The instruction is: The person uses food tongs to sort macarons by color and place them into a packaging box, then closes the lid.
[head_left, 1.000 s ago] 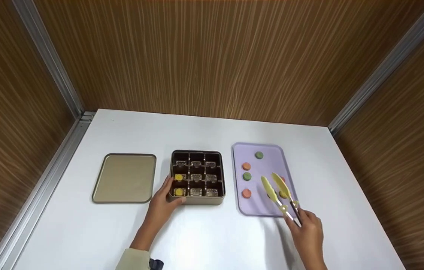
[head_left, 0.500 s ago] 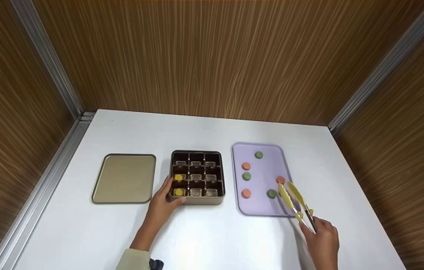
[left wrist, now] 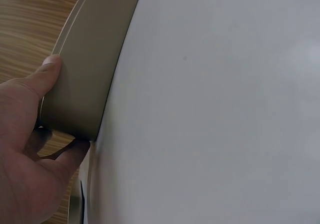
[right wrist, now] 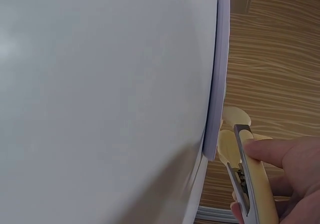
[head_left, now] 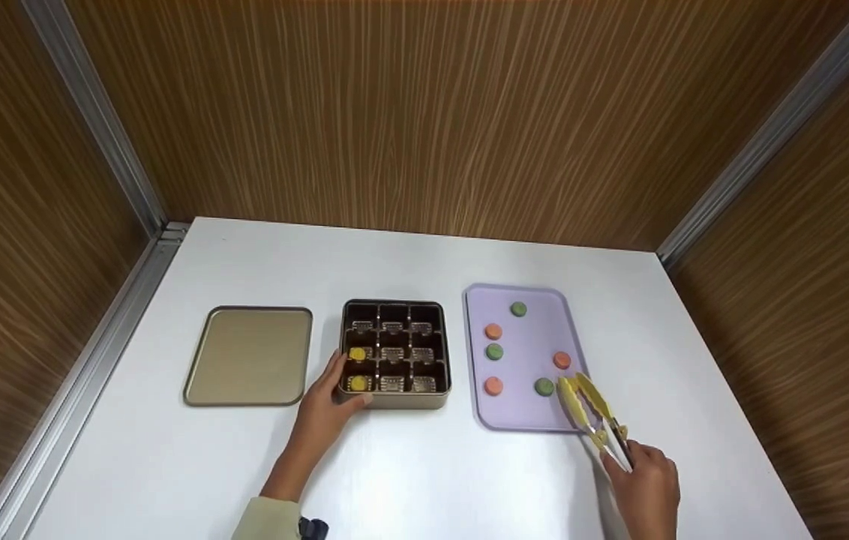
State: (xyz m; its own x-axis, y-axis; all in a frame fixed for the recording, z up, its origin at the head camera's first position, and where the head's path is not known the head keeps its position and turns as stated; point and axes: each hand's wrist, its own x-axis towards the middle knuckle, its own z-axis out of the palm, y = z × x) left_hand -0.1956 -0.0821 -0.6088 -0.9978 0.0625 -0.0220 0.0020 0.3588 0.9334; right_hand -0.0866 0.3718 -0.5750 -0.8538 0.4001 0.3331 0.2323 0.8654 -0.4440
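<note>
My left hand (head_left: 325,409) grips the front left corner of a gold tin (head_left: 406,401) with a dark divided insert. In the left wrist view, its thumb lies on the tin's side wall (left wrist: 92,58). Two yellow macarons (head_left: 358,383) sit in the left column, in the front and middle compartments. My right hand (head_left: 646,484) holds yellow-tipped tongs (head_left: 594,409) by the handles. Their tips are apart, low over the front right of a lilac tray (head_left: 511,416). Whether a macaron lies between the tips is hidden. Near them are a green macaron (head_left: 544,387) and a red one (head_left: 562,360).
On the tray's left side lie an orange macaron (head_left: 493,331), a green macaron (head_left: 494,351) and a pink-orange macaron (head_left: 493,386). Another green macaron (head_left: 519,308) is near the back. A flat gold lid (head_left: 250,356) lies left of the tin. Wood-patterned panels (head_left: 409,112) enclose the white table.
The tongs have moved right and toward the front, off the middle of the tray, uncovering the green and red macarons. They then dipped at its front right. My left hand and the tin stay put.
</note>
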